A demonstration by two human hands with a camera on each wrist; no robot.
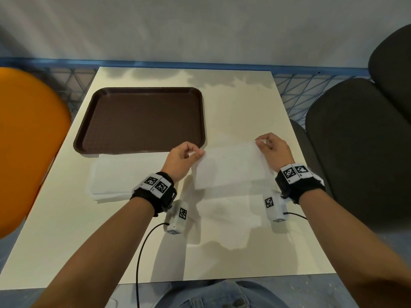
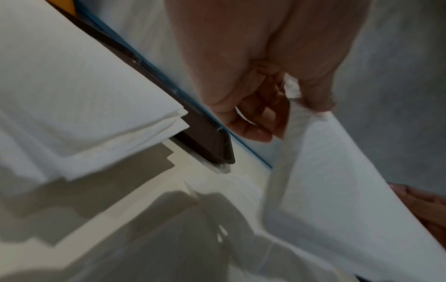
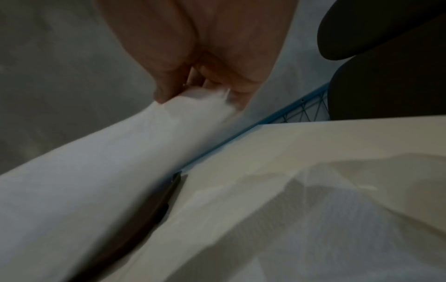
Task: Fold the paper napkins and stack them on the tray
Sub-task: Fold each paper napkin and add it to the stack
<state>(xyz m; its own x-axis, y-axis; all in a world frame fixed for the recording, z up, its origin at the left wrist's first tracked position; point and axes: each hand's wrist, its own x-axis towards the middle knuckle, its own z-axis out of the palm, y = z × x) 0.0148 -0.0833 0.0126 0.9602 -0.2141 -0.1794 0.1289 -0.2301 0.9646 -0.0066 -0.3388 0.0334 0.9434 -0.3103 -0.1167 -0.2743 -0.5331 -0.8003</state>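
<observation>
An orange chair (image 1: 29,138) sits far left, off the desk (image 1: 66,241). On the desk's far left half lies the brown tray (image 1: 140,120), with nothing on it. Just in front of the tray, a stack (image 1: 115,181) of flat napkins lies on the desk, its far edge close against the tray's near rim.

Right of the stack, the left hand (image 1: 182,158) pinches one top corner of a napkin (image 1: 231,167) between thumb and finger, the other fingers curled. The napkin hangs raised over the desk between the hands. The right hand (image 1: 272,150) pinches the opposite top corner the same way. Dark chairs (image 1: 355,152) stand at the far right.

Risks, as I judge them: thin paper held only by two corners could tear if the hands pull apart, or sag and crease off-line so the fold comes out crooked. A corner could slip from either pinch. Setting it down carelessly could nudge the stack beside it.

Hard to tell: whether the held napkin is one layer or already folded once. White paper seems to lie on the desk under it, but white on cream makes its outline unclear. Both wrist views are blurred, and the stack's count cannot be read
</observation>
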